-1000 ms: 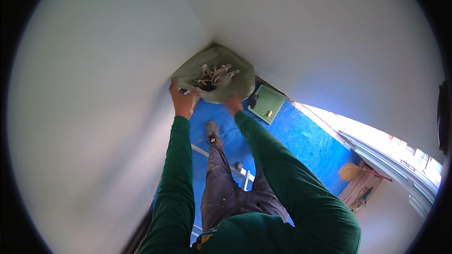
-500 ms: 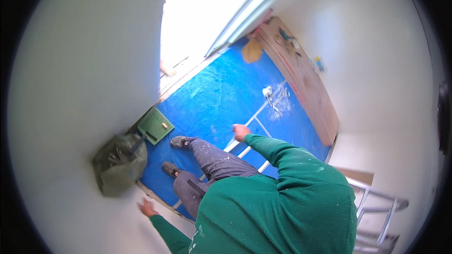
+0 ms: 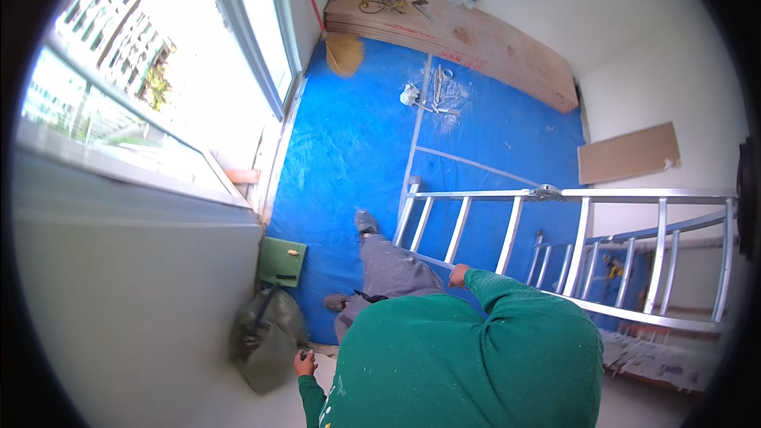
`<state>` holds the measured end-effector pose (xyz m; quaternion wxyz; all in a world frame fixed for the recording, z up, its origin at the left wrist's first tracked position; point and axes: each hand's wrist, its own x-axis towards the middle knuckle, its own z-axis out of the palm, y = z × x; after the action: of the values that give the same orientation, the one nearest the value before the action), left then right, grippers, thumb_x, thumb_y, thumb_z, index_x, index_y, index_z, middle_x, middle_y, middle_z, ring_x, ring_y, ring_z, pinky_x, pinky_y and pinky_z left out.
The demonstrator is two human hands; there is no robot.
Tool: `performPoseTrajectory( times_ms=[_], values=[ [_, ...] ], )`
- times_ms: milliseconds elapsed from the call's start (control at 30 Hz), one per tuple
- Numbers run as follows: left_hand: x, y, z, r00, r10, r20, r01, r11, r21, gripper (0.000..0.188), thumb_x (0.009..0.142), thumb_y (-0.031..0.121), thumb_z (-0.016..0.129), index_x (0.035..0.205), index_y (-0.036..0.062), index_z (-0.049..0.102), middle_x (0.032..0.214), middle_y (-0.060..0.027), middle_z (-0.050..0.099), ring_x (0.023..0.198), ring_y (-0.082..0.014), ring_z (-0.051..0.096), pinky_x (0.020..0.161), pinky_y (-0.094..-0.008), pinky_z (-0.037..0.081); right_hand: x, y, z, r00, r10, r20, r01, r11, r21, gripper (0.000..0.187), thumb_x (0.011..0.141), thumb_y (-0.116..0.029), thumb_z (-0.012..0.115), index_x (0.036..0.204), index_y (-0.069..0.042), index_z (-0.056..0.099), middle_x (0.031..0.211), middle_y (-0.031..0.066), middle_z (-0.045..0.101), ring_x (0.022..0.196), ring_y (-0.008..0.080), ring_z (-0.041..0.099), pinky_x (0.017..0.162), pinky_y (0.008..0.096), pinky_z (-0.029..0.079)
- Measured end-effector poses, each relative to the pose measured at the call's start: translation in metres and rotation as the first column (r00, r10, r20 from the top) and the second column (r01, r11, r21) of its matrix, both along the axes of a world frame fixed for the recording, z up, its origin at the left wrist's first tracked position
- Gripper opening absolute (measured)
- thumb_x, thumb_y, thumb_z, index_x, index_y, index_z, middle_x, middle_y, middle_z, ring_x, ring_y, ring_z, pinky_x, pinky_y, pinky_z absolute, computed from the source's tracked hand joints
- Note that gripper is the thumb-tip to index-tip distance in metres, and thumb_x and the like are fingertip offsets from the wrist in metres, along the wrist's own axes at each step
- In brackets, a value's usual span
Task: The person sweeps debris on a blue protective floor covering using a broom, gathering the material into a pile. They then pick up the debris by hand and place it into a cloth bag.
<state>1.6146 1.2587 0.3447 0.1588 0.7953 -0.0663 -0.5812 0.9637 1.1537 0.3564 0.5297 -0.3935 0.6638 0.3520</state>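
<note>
My right hand (image 3: 459, 275) is closed, with its fingers curled, at the near side rail of an aluminium ladder (image 3: 513, 230). Whether the fingers wrap around the rail is hidden. The ladder stretches off to the right, with several rungs and a hinge joint on its far rail. Low at my left side hangs my left hand (image 3: 304, 362), its fingers loosely bent and slightly apart, with nothing plainly in it. Close by that hand slumps an olive-green rubbish bag (image 3: 273, 349). A green dustpan (image 3: 281, 261) lies just beyond the bag.
Blue sheeting (image 3: 341, 143) covers the floor, with pale tape lines across it. Stacked boards (image 3: 507, 63) carry tools along the far wall, beside a straw broom (image 3: 344, 54). Metal pieces in clear plastic (image 3: 442, 95) lie mid-floor. Cardboard (image 3: 630, 154) leans at right; an open window (image 3: 119, 119) is left.
My view has swung to the right, bringing much more of the ladder into sight. My feet have shifted. My left hand, spread before, is more curled; my right hand is farther along the ladder.
</note>
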Motion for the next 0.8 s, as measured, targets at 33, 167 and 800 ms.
performPoseTrajectory(
  times_ms=[33,167,800],
  values=[
    [0.009,-0.030,0.012,0.998,-0.052,0.038,0.056,0.992,-0.115,0.065,0.086,0.017,0.076,0.141,-0.0014,0.046,0.100,-0.0076,0.063,0.076,-0.0155,0.061,0.055,-0.0342,0.055,-0.004,-0.006,-0.013,0.999,0.014,0.034,-0.012,0.997,-0.072,0.037,0.081,-0.040,0.074,0.098,-0.007,0.076,0.095,0.0096,0.074,0.097,0.0276,0.070,0.087,0.0417,0.056],
    [0.008,-0.170,0.053,0.956,-0.180,0.233,0.219,0.963,-0.156,0.064,0.086,0.022,0.078,0.139,-0.0005,0.049,0.109,-0.0103,0.065,0.085,-0.0190,0.065,0.061,-0.0377,0.058,-0.034,-0.043,-0.054,0.988,-0.145,0.049,0.153,0.932,-0.328,0.030,0.087,-0.039,0.069,0.092,-0.011,0.078,0.076,0.0033,0.073,0.075,0.0232,0.072,0.080,0.0412,0.057],
    [-0.210,-0.595,0.085,0.450,-0.866,0.218,0.893,0.438,-0.102,0.060,0.085,0.024,0.075,0.135,-0.0020,0.054,0.102,-0.0156,0.070,0.074,-0.0206,0.068,0.056,-0.0344,0.056,-0.157,-0.177,-0.032,-0.168,-0.920,0.353,0.913,-0.281,-0.296,0.008,0.086,-0.012,0.072,0.090,-0.009,0.065,0.075,0.0025,0.064,0.060,0.0166,0.062,0.044,0.0327,0.047]
  ],
)
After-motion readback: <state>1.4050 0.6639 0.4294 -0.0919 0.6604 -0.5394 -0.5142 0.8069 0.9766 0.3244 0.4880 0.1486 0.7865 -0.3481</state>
